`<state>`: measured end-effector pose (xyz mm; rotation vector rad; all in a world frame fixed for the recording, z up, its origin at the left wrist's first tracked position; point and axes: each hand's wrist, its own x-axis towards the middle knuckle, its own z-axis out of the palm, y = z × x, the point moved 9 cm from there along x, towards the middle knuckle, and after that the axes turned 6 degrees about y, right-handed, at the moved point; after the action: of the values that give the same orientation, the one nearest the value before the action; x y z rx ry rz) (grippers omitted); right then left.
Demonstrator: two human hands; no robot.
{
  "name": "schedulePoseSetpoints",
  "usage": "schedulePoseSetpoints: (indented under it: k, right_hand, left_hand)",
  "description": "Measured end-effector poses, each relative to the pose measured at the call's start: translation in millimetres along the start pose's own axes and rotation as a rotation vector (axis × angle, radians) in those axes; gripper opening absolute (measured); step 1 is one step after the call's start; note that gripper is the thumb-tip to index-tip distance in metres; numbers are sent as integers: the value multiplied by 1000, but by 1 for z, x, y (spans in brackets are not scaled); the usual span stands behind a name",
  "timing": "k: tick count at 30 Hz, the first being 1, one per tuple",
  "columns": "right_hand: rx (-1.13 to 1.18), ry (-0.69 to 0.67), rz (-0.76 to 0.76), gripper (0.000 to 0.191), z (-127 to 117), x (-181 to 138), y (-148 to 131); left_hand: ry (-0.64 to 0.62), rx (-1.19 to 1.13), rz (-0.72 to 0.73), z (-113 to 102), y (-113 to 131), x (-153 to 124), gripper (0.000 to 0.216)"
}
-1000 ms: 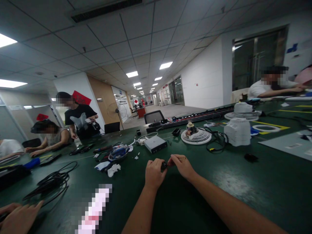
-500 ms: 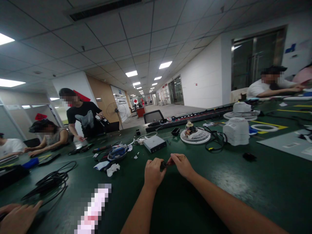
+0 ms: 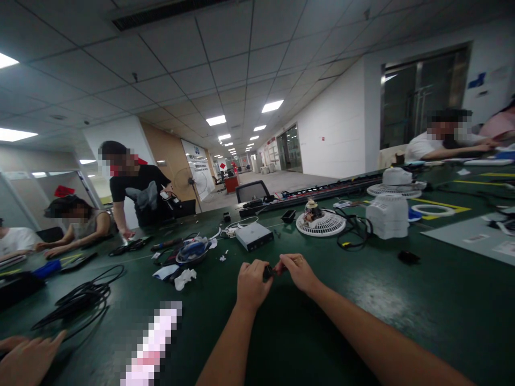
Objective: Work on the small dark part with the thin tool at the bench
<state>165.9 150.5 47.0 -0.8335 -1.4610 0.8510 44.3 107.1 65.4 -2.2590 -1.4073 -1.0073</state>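
My left hand (image 3: 253, 283) is closed around a small black round part (image 3: 267, 272), whose kind I cannot make out. Close beside it on the right, my right hand (image 3: 295, 272) has its thumb and fingers pinched together at the edge of that part. Whatever the right fingertips hold is too small to name. Both hands are above the green table (image 3: 306, 338). Beyond them sits a silver-grey box (image 3: 253, 236) with a dark front. Behind the right hand lies a white fan grille (image 3: 322, 222) with an exposed motor (image 3: 311, 210) standing on it.
A black cable (image 3: 358, 230) and white housing (image 3: 388, 217) are to the right, near a small black piece (image 3: 408, 257). On the left are coiled black cable (image 3: 80, 297), crumpled tissue (image 3: 185, 279) and another person's hand (image 3: 30, 356). A standing person (image 3: 140, 187) leans at the far edge.
The view has shifted slightly. My two hands keep nearly the same pose around the small black part. The standing person at the far left leans lower over the table.
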Motion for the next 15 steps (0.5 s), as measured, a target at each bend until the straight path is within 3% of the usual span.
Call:
schedulePoseSetpoints:
  k: [8, 15]
  right_hand:
    - [-68, 54, 10, 45, -5, 1, 0]
    - [41, 11, 1, 43, 0, 1, -1]
  left_hand:
    - [22, 6, 18, -1, -1, 0, 22]
    - [27, -1, 2, -2, -1, 0, 21]
